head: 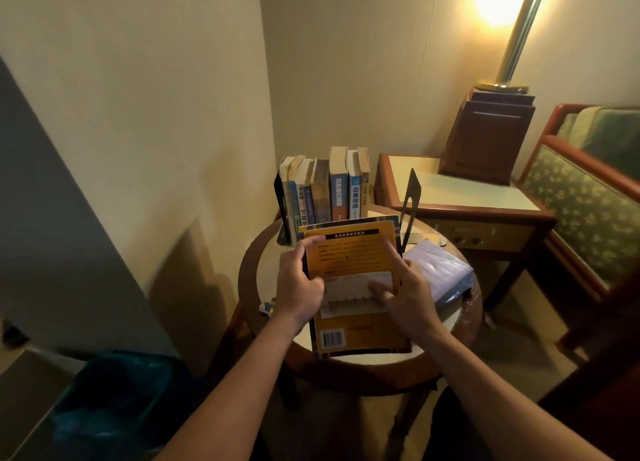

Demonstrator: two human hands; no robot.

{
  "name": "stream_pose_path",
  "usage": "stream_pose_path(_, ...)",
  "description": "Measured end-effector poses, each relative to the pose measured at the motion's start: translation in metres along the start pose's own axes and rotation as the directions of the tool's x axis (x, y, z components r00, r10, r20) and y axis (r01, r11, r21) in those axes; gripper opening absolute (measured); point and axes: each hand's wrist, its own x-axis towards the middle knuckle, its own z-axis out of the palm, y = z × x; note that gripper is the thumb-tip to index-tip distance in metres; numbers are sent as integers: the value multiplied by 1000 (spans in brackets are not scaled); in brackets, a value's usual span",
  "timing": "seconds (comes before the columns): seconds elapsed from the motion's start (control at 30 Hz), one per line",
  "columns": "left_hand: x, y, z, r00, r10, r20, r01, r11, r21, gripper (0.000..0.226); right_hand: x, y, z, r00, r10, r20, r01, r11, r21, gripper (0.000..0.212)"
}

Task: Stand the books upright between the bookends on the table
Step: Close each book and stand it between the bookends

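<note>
An orange book with a barcode near its lower edge is held tilted above the round table, back cover facing me. My left hand grips its left edge. My right hand grips its right edge, fingers spread over the cover. Behind it, several books stand upright in a row against a black bookend on their left. A second black bookend stands apart to the right, with a gap between it and the row.
A plastic-wrapped pale book or packet lies flat on the table's right side. A wooden side table with a lamp base stands behind; an upholstered chair is at the right. A dark bin sits lower left.
</note>
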Motion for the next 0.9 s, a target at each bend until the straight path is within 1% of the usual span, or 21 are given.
stream_pose_path(0.1, 5, 8, 0, 995, 79, 63, -81, 996, 35, 69, -2, -1, -3, 997, -53, -61, 49, 996, -69, 102)
stream_pose_path(0.2, 7, 7, 5, 992, 99, 82, -103, 994, 35, 68, -6, 2, -8, 995, -68, -76, 61, 994, -91, 108)
stream_pose_path(0.3, 7, 4, 14, 991, 102, 89, -102, 995, 0, 70, -11, 9, -12, 994, -62, -90, 55, 995, -86, 110)
stream_pose_path(0.4, 4, 2, 21, 989, 130, 76, -128, 991, -31, 73, -11, 10, -17, 987, -102, -128, 90, 992, -92, 112)
stream_pose_path(0.5, 0, 2, 24, 984, 170, 48, -170, 985, -13, 79, -3, -1, -26, 975, -140, -173, 127, 988, -85, 105)
stream_pose_path(0.57, -3, 1, 25, 974, 226, 29, -227, 974, 25, 80, 5, -13, -35, 974, -145, -175, 131, 987, -89, 90)
stream_pose_path(0.63, -5, -1, 27, 955, 294, 26, -295, 954, 47, 74, 11, -23, -47, 978, -160, -136, 148, 985, -93, 70)
stream_pose_path(0.7, -8, -3, 30, 939, 343, 20, -344, 937, 69, 65, 18, -33, -59, 978, -199, -62, 193, 977, -88, 51)
stream_pose_path(0.73, -9, -4, 32, 936, 350, 18, -351, 933, 82, 64, 21, -36, -65, 977, -212, -17, 210, 975, -78, 43)
stream_pose_path(0.8, -10, -5, 35, 938, 345, 25, -345, 933, 98, 67, 32, -42, -74, 971, -227, 77, 233, 968, -90, 35)
stream_pose_path(0.9, -12, -7, 40, 945, 321, 61, -326, 937, 125, 84, 47, -55, -85, 930, -241, 279, 288, 947, -142, 34)
